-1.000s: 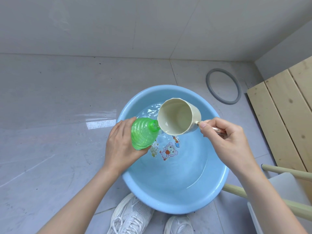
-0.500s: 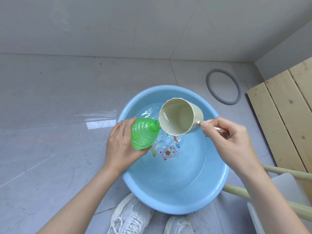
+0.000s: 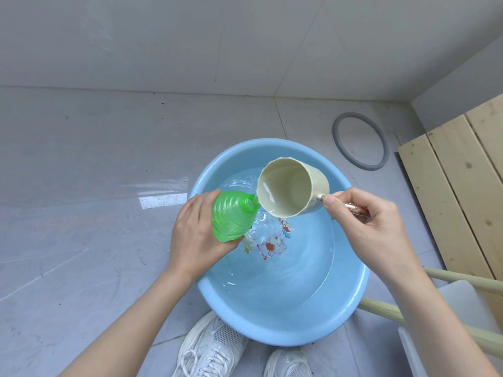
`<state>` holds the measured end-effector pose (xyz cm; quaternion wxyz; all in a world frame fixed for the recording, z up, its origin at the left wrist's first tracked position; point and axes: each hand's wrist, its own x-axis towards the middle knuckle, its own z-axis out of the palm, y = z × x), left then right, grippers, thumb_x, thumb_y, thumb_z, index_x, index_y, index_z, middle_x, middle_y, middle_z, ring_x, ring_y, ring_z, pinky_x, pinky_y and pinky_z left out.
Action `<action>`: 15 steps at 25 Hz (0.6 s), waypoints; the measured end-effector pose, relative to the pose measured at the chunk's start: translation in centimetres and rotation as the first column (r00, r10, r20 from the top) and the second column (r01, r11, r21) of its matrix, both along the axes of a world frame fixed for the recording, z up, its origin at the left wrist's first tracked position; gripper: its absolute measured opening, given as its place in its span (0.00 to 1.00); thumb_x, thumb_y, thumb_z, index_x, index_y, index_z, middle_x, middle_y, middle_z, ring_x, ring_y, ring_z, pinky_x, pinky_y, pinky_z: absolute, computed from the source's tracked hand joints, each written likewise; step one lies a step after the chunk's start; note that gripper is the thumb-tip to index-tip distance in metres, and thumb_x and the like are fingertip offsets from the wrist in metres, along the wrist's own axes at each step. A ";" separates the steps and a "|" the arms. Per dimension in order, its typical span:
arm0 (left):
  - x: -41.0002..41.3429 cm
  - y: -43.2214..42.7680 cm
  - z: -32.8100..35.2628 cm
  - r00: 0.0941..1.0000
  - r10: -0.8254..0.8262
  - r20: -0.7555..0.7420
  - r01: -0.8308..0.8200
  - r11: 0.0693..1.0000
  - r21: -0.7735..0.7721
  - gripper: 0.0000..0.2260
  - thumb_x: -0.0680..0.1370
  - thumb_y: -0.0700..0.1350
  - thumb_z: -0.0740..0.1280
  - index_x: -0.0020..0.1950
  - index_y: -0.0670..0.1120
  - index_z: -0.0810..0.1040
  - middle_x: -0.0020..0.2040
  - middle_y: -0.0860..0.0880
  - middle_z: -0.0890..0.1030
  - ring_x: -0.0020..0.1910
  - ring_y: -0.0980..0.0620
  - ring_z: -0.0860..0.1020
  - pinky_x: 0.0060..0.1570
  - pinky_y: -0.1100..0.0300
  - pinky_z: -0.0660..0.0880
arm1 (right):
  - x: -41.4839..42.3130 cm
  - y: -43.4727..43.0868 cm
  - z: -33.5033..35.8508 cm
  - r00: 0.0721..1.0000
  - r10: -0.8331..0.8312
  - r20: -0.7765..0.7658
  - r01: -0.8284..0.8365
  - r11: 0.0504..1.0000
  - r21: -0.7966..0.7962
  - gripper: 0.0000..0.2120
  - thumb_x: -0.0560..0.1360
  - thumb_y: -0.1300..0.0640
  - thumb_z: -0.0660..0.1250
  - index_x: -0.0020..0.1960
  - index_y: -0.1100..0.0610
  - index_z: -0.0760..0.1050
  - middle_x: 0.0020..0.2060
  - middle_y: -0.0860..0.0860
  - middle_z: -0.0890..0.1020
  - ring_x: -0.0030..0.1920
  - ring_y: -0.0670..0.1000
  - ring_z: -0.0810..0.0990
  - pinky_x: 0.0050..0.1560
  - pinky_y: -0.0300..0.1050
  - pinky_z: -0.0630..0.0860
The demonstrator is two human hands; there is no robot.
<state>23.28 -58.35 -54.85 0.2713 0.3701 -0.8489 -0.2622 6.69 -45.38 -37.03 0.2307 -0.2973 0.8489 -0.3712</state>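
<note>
Head view: your left grip (image 3: 194,238) curls round the green bottle (image 3: 230,217), holding it tilted, its open mouth pointing up and to the right. Just right of that mouth the cream cup (image 3: 288,187) leans over, rim lowest there, a little water at its lip. Farther right, your right grip (image 3: 366,223) pinches the cup's handle (image 3: 355,209), thumb on top. Bottle and cup hang over the blue basin (image 3: 351,303) of water beneath your grips.
</note>
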 end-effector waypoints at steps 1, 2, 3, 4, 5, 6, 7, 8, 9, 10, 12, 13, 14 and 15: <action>0.0 0.0 0.0 1.000 0.000 -0.003 0.000 1.000 -0.002 0.37 0.61 0.57 0.77 0.63 0.41 0.72 0.56 0.46 0.78 0.55 0.46 0.75 0.60 0.59 0.64 | 0.0 0.0 0.0 1.000 0.000 -0.004 0.000 1.000 0.002 0.14 0.74 0.51 0.68 0.34 0.59 0.75 0.39 0.55 0.80 0.33 0.48 0.70 0.36 0.41 0.65; 0.0 0.0 0.0 1.000 0.000 -0.008 0.000 1.000 -0.005 0.37 0.60 0.56 0.78 0.63 0.41 0.72 0.56 0.46 0.78 0.55 0.46 0.75 0.60 0.59 0.64 | 0.0 0.0 0.0 1.000 0.001 -0.008 -0.001 1.000 0.003 0.14 0.74 0.51 0.68 0.35 0.59 0.75 0.39 0.55 0.80 0.33 0.47 0.70 0.35 0.41 0.65; 0.0 0.0 0.1 1.000 -0.002 -0.011 0.002 1.000 -0.006 0.37 0.60 0.55 0.79 0.63 0.41 0.72 0.56 0.46 0.79 0.54 0.46 0.75 0.59 0.59 0.65 | 0.0 0.0 0.0 1.000 0.003 -0.010 -0.003 1.000 0.003 0.14 0.74 0.51 0.69 0.35 0.59 0.75 0.39 0.55 0.80 0.33 0.47 0.70 0.36 0.42 0.65; 0.0 0.0 0.1 1.000 -0.003 -0.015 0.003 1.000 -0.008 0.37 0.60 0.54 0.80 0.63 0.41 0.72 0.56 0.46 0.79 0.54 0.46 0.75 0.59 0.59 0.65 | 0.0 0.0 0.0 1.000 0.005 -0.011 -0.005 1.000 0.000 0.14 0.75 0.52 0.69 0.35 0.60 0.75 0.39 0.55 0.80 0.33 0.47 0.70 0.36 0.43 0.65; 0.0 0.0 0.1 1.000 -0.005 -0.018 0.005 1.000 -0.010 0.37 0.60 0.54 0.80 0.63 0.41 0.72 0.56 0.46 0.79 0.54 0.46 0.74 0.59 0.59 0.65 | -0.1 0.0 -0.1 1.000 0.006 -0.014 -0.006 1.000 -0.004 0.14 0.75 0.52 0.69 0.35 0.60 0.75 0.38 0.55 0.80 0.33 0.47 0.71 0.37 0.43 0.65; 0.0 0.0 0.1 1.000 -0.006 -0.020 0.006 1.000 -0.010 0.36 0.60 0.54 0.79 0.63 0.41 0.72 0.56 0.47 0.79 0.54 0.46 0.74 0.59 0.59 0.65 | -0.1 0.0 -0.1 1.000 0.005 -0.020 -0.006 1.000 -0.006 0.14 0.75 0.52 0.69 0.35 0.60 0.75 0.38 0.53 0.81 0.33 0.46 0.72 0.37 0.41 0.66; 0.0 0.0 0.1 1.000 -0.005 -0.019 0.005 1.000 -0.008 0.36 0.60 0.55 0.79 0.63 0.41 0.72 0.56 0.47 0.79 0.54 0.46 0.75 0.59 0.59 0.65 | -0.1 -0.1 -0.1 1.000 0.005 -0.031 -0.005 1.000 -0.006 0.14 0.75 0.52 0.69 0.34 0.59 0.75 0.38 0.50 0.81 0.32 0.44 0.72 0.37 0.39 0.66; 0.0 0.0 0.2 1.000 -0.003 -0.018 0.003 1.000 -0.006 0.36 0.60 0.55 0.79 0.63 0.41 0.72 0.56 0.47 0.79 0.54 0.46 0.75 0.59 0.59 0.65 | -0.1 -0.1 0.0 0.999 0.003 -0.041 -0.004 1.000 -0.003 0.14 0.75 0.52 0.69 0.34 0.58 0.74 0.38 0.49 0.82 0.31 0.43 0.72 0.36 0.36 0.65; 0.0 0.0 0.1 1.000 -0.001 -0.017 0.001 1.000 -0.005 0.36 0.60 0.55 0.79 0.63 0.41 0.72 0.56 0.47 0.79 0.54 0.46 0.75 0.59 0.59 0.65 | -0.1 -0.1 0.0 0.999 0.001 -0.047 -0.001 1.000 -0.001 0.14 0.74 0.52 0.69 0.34 0.58 0.74 0.38 0.48 0.82 0.30 0.42 0.72 0.35 0.34 0.64; 0.0 0.0 0.2 1.000 -0.001 -0.018 0.001 1.000 -0.004 0.36 0.60 0.55 0.79 0.62 0.41 0.73 0.56 0.47 0.79 0.55 0.46 0.75 0.59 0.59 0.65 | -0.1 -0.2 0.0 0.999 -0.001 -0.048 0.001 1.000 -0.002 0.14 0.74 0.52 0.69 0.34 0.58 0.74 0.38 0.48 0.82 0.30 0.42 0.72 0.35 0.34 0.65; -0.1 0.0 0.2 1.000 0.000 -0.020 0.000 1.000 0.001 0.35 0.61 0.55 0.78 0.62 0.41 0.73 0.55 0.47 0.79 0.55 0.47 0.75 0.59 0.60 0.65 | -0.1 -0.2 0.0 0.999 -0.002 -0.051 0.002 1.000 -0.001 0.14 0.74 0.51 0.69 0.34 0.59 0.74 0.38 0.48 0.81 0.32 0.43 0.73 0.37 0.37 0.66; -0.1 0.0 0.2 1.000 -0.002 -0.020 0.002 1.000 0.003 0.35 0.61 0.55 0.79 0.62 0.41 0.73 0.55 0.48 0.79 0.55 0.47 0.75 0.59 0.60 0.65 | -0.1 -0.1 -0.1 0.999 -0.001 -0.054 0.001 1.000 -0.001 0.14 0.74 0.52 0.69 0.34 0.59 0.75 0.38 0.48 0.82 0.32 0.43 0.73 0.38 0.38 0.66; -0.1 0.0 0.2 1.000 -0.004 -0.021 0.004 1.000 0.004 0.36 0.60 0.55 0.79 0.62 0.42 0.73 0.55 0.48 0.79 0.55 0.47 0.75 0.59 0.60 0.65 | -0.1 -0.1 -0.1 0.998 -0.001 -0.056 0.001 1.000 -0.001 0.14 0.74 0.52 0.69 0.34 0.58 0.75 0.38 0.48 0.82 0.32 0.43 0.73 0.39 0.39 0.66; -0.1 0.0 0.2 1.000 -0.005 -0.025 0.005 1.000 0.001 0.36 0.60 0.54 0.79 0.62 0.42 0.73 0.55 0.48 0.79 0.54 0.47 0.75 0.59 0.60 0.65 | -0.1 -0.1 0.0 0.998 -0.002 -0.055 0.002 1.000 -0.002 0.14 0.74 0.52 0.69 0.34 0.57 0.75 0.38 0.47 0.82 0.32 0.42 0.74 0.39 0.39 0.66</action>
